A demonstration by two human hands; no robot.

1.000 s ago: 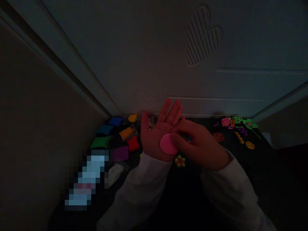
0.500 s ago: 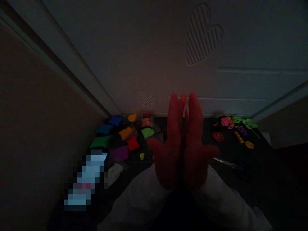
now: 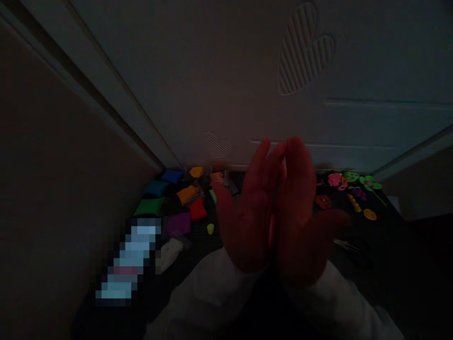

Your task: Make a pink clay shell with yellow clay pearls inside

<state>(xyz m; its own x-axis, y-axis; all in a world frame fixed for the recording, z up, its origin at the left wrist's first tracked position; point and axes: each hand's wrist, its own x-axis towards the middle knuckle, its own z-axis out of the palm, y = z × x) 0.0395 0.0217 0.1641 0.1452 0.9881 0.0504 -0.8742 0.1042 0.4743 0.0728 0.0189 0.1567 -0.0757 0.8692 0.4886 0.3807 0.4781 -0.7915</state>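
My left hand (image 3: 253, 212) and my right hand (image 3: 299, 217) are raised over the dark tabletop, palms facing and nearly pressed together. Their fingers stretch forward, and both thumbs stick out to the sides. Between the palms a narrow pink strip (image 3: 272, 231) shows; whether it is a bit of soft clay or skin, I cannot tell. Left of my left hand lies a small yellow-green lump (image 3: 210, 229). Scissors (image 3: 348, 245) lie beside my right wrist, their blades partly hidden by that hand.
Coloured clay packets lie at the left, among them a purple one (image 3: 179, 224), a red one (image 3: 197, 209) and a green one (image 3: 150, 206). A pixelated bright screen (image 3: 132, 259) is nearer me. Small shaped pieces, including a green flower (image 3: 370, 182), lie at the right. A pale panel (image 3: 212, 85) rises behind.
Both hands have shifted slightly right, and the palms have turned more upward. My right thumb reaches further out, covering more of the scissors. The view has moved a little.
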